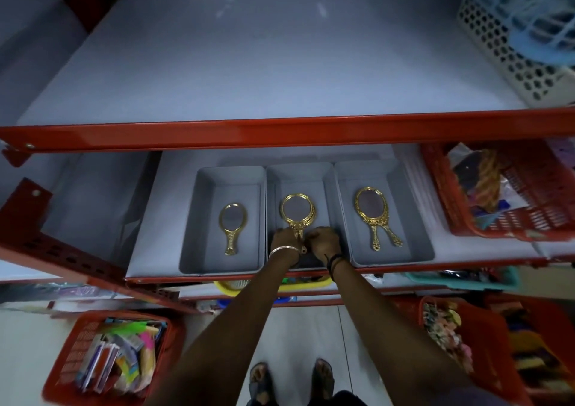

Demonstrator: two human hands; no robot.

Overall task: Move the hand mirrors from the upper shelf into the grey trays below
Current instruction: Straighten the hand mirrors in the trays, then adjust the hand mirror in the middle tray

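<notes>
Fingers of the left hand and right hand close on ornate gold handles of round mirrors stacked in the middle grey tray; oval mirrors lie in the left tray and right tray.

I see through just one camera, worn on the person's head. It looks forward and steeply down at a rack of shelves. The upper shelf fills the top half of the picture, and its red front edge runs right across the middle. Below it the lower shelf sits a little farther off, about as far as the arms reach. At the bottom I look straight down at the floor and the person's feet. The wide lens bends the edges. There is no second view to share anything with.
</notes>
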